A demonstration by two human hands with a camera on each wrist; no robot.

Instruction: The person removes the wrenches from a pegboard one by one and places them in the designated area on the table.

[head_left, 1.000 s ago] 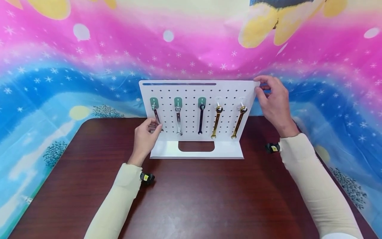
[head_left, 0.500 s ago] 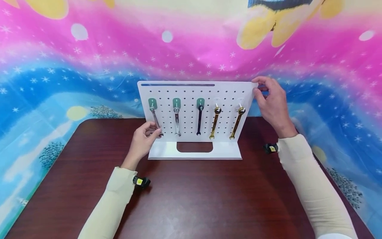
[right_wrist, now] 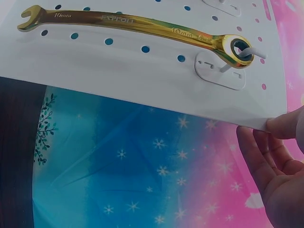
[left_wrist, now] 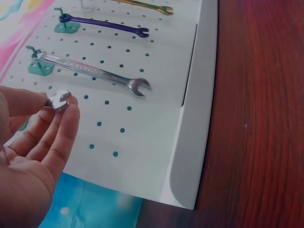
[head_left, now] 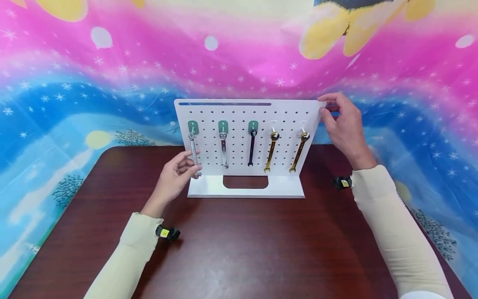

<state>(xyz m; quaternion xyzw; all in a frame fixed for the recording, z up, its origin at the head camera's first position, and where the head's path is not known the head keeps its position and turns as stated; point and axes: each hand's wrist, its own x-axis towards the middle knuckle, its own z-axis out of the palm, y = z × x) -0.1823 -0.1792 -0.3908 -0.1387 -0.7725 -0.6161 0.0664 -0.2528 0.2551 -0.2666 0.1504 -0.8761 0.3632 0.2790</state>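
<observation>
My left hand (head_left: 172,177) pinches the lower part of a silver combination wrench (head_left: 193,150) between thumb and fingers. The wrench's ring end overlaps the leftmost green hook (head_left: 192,127) in the head view, and its open-ended jaw sticks out past my fingertips in the left wrist view. A white pegboard (head_left: 239,171) stands upright on its base, and my right hand (head_left: 345,132) grips its upper right corner between thumb and fingers. Nearest to that hand on the board hangs a gold wrench (right_wrist: 128,23) marked 10mm, its ring over a white hook (right_wrist: 232,66).
Another silver wrench (head_left: 223,151), a dark purple wrench (head_left: 252,149) and a second gold wrench (head_left: 271,153) hang in between. The board stands toward the back of a dark reddish wooden table (head_left: 254,245). A colourful patterned cloth (head_left: 239,62) covers the wall behind.
My left hand has moved slightly down and left, drawing the silver wrench's lower end with it, so that the wrench hangs more upright. The right hand keeps its hold on the pegboard corner.
</observation>
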